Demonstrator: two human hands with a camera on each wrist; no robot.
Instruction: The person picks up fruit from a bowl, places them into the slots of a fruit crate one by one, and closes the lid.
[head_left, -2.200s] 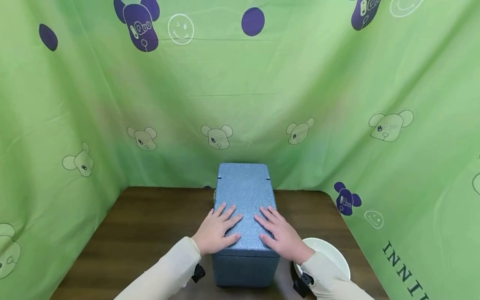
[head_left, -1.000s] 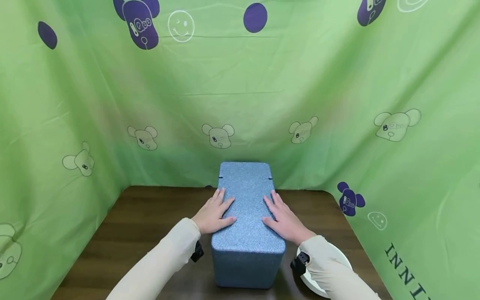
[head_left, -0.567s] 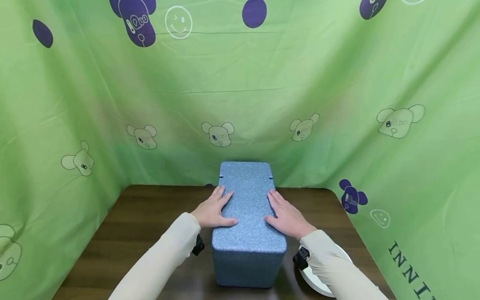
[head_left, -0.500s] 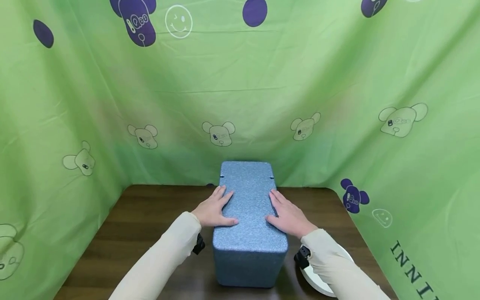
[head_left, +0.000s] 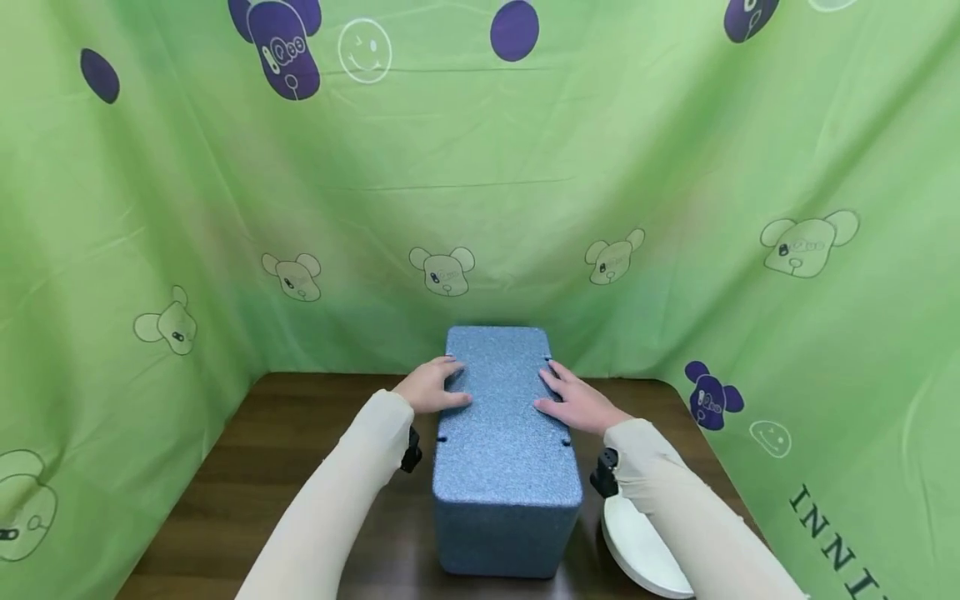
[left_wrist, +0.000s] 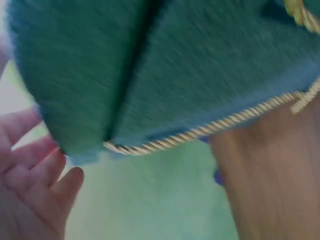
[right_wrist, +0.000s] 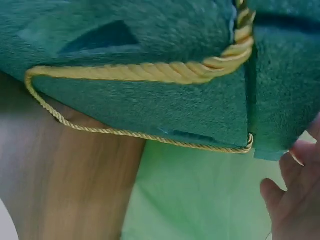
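A long box stands on the table, speckled blue-grey from above and blue-green in the wrist views. On it lies the lid, with small dark notches along its edges. My left hand rests on the lid's left edge, fingers and thumb spread over the top. Opposite it, on the right edge, rests my right hand in much the same pose. A twisted golden rope runs along the box's side below the dark lid seam. More golden rope loops along the other side.
A white round dish sits right of the box, partly hidden by the right sleeve. The brown wooden table ends at a green printed cloth behind and at both sides.
Both hands have slid along the lid away from me, uncovering the notches nearer to me. The seam line below the lid's front edge, seen in the oldest frame, no longer shows.
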